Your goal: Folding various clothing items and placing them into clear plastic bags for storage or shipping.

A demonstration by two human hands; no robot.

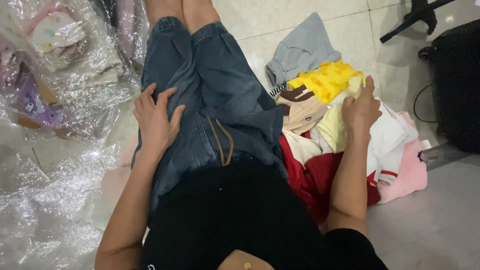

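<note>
Far left, crinkled clear plastic sheeting sprawls over the tiled floor, and up top a clear plastic bag bulges with pale and purple garments. Next along, the left hand lies flat on the person's thigh, fingers spread and relaxed, pressing on the blue denim shorts and gripping nothing. A tan drawstring dangles at the waistband, with the black shirt below it filling the bottom of the view.

Moving right, a heap of clothes sits just beside the hip: a grey garment at the back, a bright yellow knobbly piece on top, a beige top with brown trim beneath, red fabric underneath, and white and pink pieces at the edge. The right hand rests on this pile, fingers curled loosely over a pale yellow garment, thumb raised beside the knobbly piece; whether it truly pinches the cloth I cannot tell. Far right, a black bag and a black stand foot stand well apart.
</note>
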